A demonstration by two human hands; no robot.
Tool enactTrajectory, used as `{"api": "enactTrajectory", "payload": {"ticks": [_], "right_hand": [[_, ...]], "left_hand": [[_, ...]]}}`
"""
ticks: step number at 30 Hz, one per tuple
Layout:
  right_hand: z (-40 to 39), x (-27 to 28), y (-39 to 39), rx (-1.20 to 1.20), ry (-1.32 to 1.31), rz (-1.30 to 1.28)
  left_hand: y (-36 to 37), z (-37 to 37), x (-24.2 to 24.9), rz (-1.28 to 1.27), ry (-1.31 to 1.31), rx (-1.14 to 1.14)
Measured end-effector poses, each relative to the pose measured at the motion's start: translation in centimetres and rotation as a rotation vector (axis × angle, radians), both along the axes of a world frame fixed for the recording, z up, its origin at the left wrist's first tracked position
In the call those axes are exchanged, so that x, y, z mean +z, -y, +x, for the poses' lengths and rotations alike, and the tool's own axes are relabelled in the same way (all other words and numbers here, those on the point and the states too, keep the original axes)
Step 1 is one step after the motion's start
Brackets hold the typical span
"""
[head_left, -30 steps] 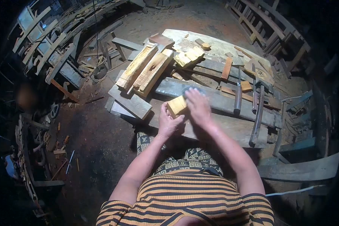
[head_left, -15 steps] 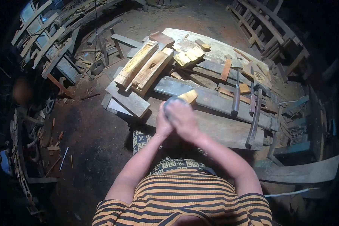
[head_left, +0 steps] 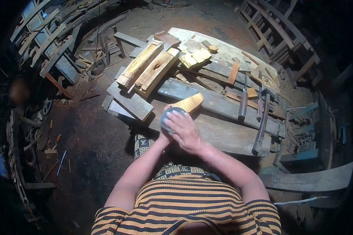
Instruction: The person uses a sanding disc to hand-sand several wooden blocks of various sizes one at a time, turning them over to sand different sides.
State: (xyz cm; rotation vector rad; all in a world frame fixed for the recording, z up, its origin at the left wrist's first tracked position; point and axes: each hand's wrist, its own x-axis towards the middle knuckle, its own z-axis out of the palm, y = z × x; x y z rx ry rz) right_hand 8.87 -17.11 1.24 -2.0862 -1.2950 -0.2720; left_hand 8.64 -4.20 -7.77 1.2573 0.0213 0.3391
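A yellowish wooden piece (head_left: 191, 102) points up and to the right over the bench, its lower end among my hands. My left hand (head_left: 164, 135) is wrapped round that lower end from beneath and is mostly hidden. On top of the piece lies a round dark grey disc (head_left: 168, 124). My right hand (head_left: 184, 131) presses on the disc from above, its fingers together over it.
Two thick wooden blocks (head_left: 155, 72) stand on the bench (head_left: 231, 135) at the left. A yellow chunk (head_left: 196, 58) lies behind. Chisels (head_left: 243, 102) and a hammer-like tool (head_left: 262, 127) lie at the right. Timber lines both sides.
My right hand has moved slightly down and left, uncovering more of the wooden piece and the disc. The whole view has shifted slightly.
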Motion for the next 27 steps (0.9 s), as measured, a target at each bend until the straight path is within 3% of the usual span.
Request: {"api": "enactTrajectory", "payload": {"ticks": [1, 3, 5, 7, 10, 13, 15, 16, 18, 21, 23, 27], "right_hand": [[1.1, -0.2, 0.2, 0.023, 0.019, -0.002], [5.5, -0.8, 0.8, -0.187, -0.003, -0.149], [8.5, -2.7, 2.6, -0.448, 0.067, -0.023], [10.3, -2.3, 3.8, -0.451, -0.676, 0.26], [10.2, -1.1, 5.3, -0.42, -0.813, 0.383], [10.1, -0.7, 5.8, -0.402, -0.636, 0.408], [9.6, 0.5, 5.8, -0.413, -0.631, 0.42], [8.9, 1.6, 5.5, -0.417, -0.482, 0.393], [8.0, 1.6, 5.4, -0.42, -0.34, 0.359], [6.0, 0.0, 5.3, -0.436, -0.311, 0.025], [3.4, -1.5, 4.0, -0.396, -0.098, -0.038], [-1.6, 1.7, 1.6, -0.106, -0.122, 0.054]], "left_hand": [[0.0, -0.2, 1.1, 0.018, 0.041, -0.016], [0.8, -0.6, 4.3, 0.059, -0.127, 0.021], [0.8, -0.8, 5.0, 0.017, -0.15, 0.005], [0.6, -0.9, 4.9, 0.071, -0.149, -0.009], [0.1, -1.0, 5.1, 0.068, -0.1, -0.037], [0.0, -0.6, 5.3, -0.032, -0.164, -0.077], [0.2, -0.7, 5.6, 0.305, -0.06, 0.039], [0.5, -0.8, 5.6, 0.465, 0.053, 0.116], [0.8, -1.3, 5.6, 0.46, 0.064, 0.12], [0.9, -1.6, 5.1, 0.329, 0.049, 0.073], [0.4, -1.3, 2.6, 0.719, 0.073, 0.149], [-0.2, -1.1, 1.3, 0.777, 0.113, -0.004]]}}
